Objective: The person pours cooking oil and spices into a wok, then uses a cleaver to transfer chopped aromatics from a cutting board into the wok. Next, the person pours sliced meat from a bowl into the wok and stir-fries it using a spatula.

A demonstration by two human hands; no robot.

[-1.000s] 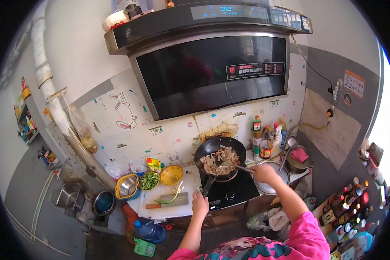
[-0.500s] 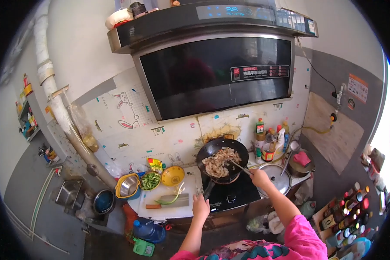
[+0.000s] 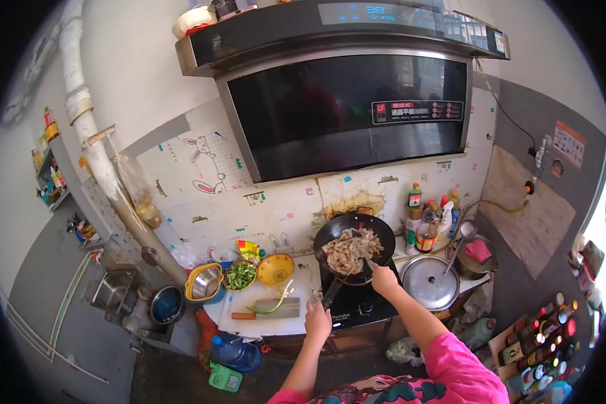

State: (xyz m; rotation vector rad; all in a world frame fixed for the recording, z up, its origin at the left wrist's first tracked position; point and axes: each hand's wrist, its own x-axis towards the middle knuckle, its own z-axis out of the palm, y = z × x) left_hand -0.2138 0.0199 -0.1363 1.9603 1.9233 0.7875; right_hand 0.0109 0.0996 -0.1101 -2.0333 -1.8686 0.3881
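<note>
A black wok (image 3: 325, 236) rests on the stove (image 3: 357, 311), with sliced, browned meat-like pieces (image 3: 347, 250) inside. My left hand (image 3: 318, 320) is closed around the wok's dark handle (image 3: 332, 291). My right hand (image 3: 384, 280) grips a spatula (image 3: 369, 264) whose lower end is among the pieces at the wok's right side. Left of the stove, a cleaver (image 3: 286, 310) lies flat on the white board, a green onion (image 3: 273, 306) across its blade. Behind it are a bowl of cut green vegetables (image 3: 240, 275) and a yellow bowl (image 3: 276, 270).
Right of the stove sits a lidded pan (image 3: 429, 283), with a ladle (image 3: 456, 248) and a dark pot (image 3: 473, 264) beyond. Seasoning bottles (image 3: 427, 236) stand by the wall. A range hood (image 3: 347, 121) overhangs the stove. Many bottles (image 3: 528, 343) crowd the lower right.
My right hand has drawn left toward the wok, and the spatula now sits at the right of the food. The pieces have shifted. My left hand keeps its hold; the whole view has moved slightly.
</note>
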